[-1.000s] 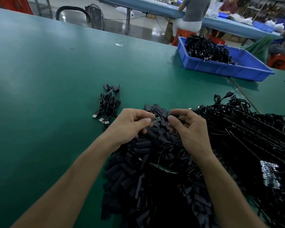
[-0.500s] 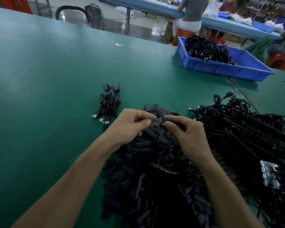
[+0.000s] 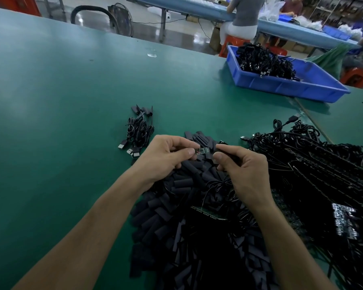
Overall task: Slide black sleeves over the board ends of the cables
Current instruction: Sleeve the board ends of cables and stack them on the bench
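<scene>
Left hand (image 3: 166, 158) pinches board end (image 3: 202, 151); right hand (image 3: 243, 172) pinches sleeve (image 3: 228, 154) just beside it.

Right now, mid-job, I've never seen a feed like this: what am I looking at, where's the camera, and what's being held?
There is no machine here: a person works with two bare hands, and the one picture comes from a camera worn on the head, looking forward and down. The left hand pinches a small circuit board at a cable's end. The right hand pinches what looks like a black sleeve, just beside the board, not yet over it. Under the hands lies a pile of loose sleeves on the green table. To the right is a tangle of cables; to the left, a small bundle of cables; farther back, a blue bin with more cables.
</scene>
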